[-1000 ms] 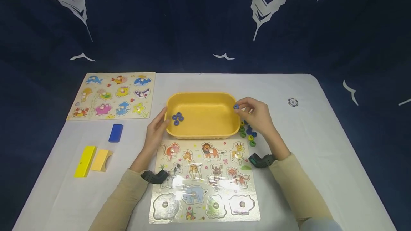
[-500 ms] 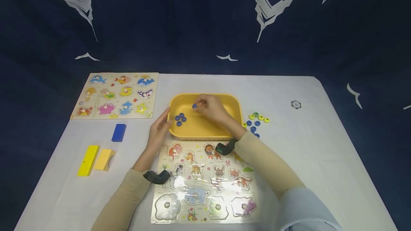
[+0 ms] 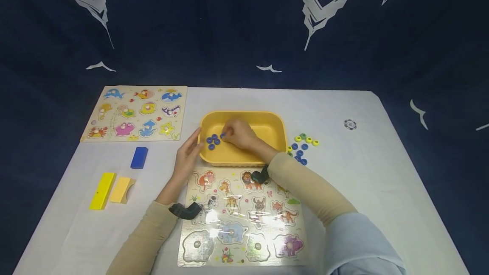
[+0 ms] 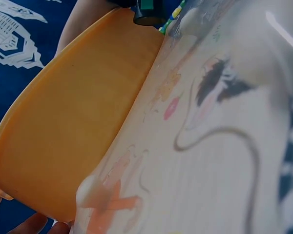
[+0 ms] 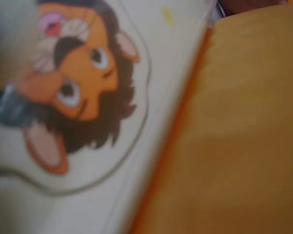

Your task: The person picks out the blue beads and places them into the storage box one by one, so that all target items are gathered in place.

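Blue bead [image 3: 223, 135]: small, round, partly hidden by fingertips, within the tray toward its left edge
Right hand [image 3: 238, 134]: pinches that bead
Left hand [image 3: 187, 155]: holds the yellow tray [image 3: 236, 158] at its left edge, thumb lapping the rim
Four blue beads [image 3: 217, 141]: dark-centred, just beside the pinched one
Loose beads [image 3: 300, 153]: blue, yellow, green, by the tray's right edge

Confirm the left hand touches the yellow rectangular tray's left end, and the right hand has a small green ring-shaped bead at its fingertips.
Not green: the head view shows a small blue ring-shaped bead at the fingertips of the right hand. The rest stands.
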A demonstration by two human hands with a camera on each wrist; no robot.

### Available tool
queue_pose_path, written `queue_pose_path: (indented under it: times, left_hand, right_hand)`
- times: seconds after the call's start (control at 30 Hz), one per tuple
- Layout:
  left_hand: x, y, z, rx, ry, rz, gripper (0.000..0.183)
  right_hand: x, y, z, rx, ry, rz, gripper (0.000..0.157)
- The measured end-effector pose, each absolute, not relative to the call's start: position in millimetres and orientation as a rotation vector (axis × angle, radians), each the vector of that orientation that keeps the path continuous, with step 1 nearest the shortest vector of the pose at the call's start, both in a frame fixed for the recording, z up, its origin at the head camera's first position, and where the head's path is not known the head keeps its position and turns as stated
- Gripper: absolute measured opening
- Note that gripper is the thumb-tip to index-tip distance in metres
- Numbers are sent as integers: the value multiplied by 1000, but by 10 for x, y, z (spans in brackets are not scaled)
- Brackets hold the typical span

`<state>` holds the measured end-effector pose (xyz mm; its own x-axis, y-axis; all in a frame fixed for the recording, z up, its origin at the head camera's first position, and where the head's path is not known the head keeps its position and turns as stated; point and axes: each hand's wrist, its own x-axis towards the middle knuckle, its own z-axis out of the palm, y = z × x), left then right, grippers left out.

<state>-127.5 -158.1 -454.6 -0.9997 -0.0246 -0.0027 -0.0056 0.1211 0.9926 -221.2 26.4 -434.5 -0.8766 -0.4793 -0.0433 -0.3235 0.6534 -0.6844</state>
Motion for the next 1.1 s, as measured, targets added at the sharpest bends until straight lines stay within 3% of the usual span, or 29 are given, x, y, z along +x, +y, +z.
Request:
queue_pose_path:
  times: [0.47,0.8,0.9,1.1]
  left_hand:
    - [-1261,-1540,-4530,42,-2323,-2093,45]
    - [-1180,-1467,-4294,27,-2353,-2069,47]
    - [-1176,-1474,-4283,34,-2349,-2071,47]
    - [-1173,-1491,-4292,28,-2338,-2071,47]
  right_hand:
    - [-2084,427,-4153,-625,2617,-1123,25]
    - [-1821,1255,-3925,-668,2761,-1522,28]
    - [-1754,1616,-4012,-558,2846,-1553,29]
    - [-1778,2334,-4648,-190,3057,-1466,29]
